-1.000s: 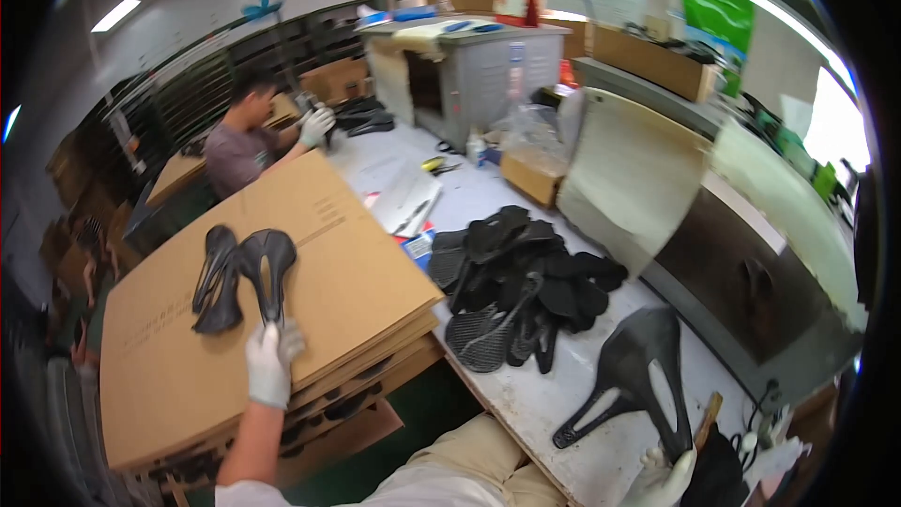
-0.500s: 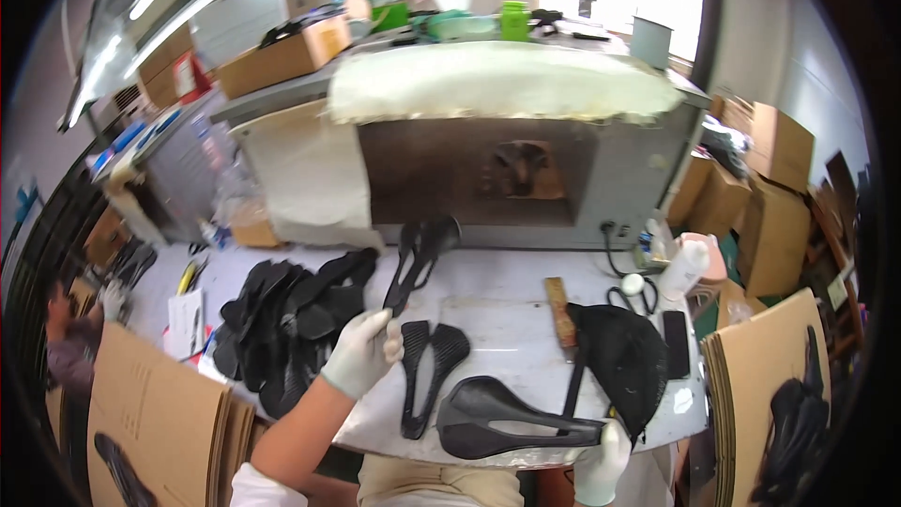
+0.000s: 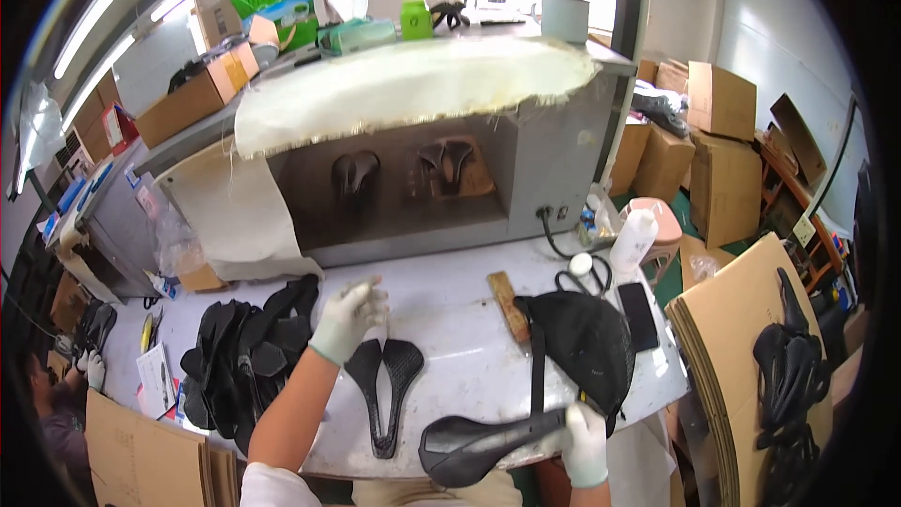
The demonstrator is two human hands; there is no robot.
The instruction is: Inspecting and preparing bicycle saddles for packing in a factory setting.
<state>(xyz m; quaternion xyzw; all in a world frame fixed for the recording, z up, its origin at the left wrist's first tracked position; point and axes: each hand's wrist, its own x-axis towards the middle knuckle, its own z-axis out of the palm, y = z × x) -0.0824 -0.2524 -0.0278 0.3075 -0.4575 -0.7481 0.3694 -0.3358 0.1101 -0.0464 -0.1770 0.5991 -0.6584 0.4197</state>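
I observe the gloved right hand [image 3: 585, 444] grasping a black bicycle saddle [image 3: 465, 449] by its narrow nose, right of the black saddle shell [image 3: 405, 366] on the worktable [image 3: 450, 296]. The gloved left hand [image 3: 351, 317], grip released, fingers loosely bent, is just beyond that shell; black saddle pieces [image 3: 239, 343] lie heaped left of it.

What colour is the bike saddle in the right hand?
The saddle is black, best seen in the head view.

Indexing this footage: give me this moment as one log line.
left hand: empty | right hand: gripping black saddle by narrow end | textured forked piece: on white table
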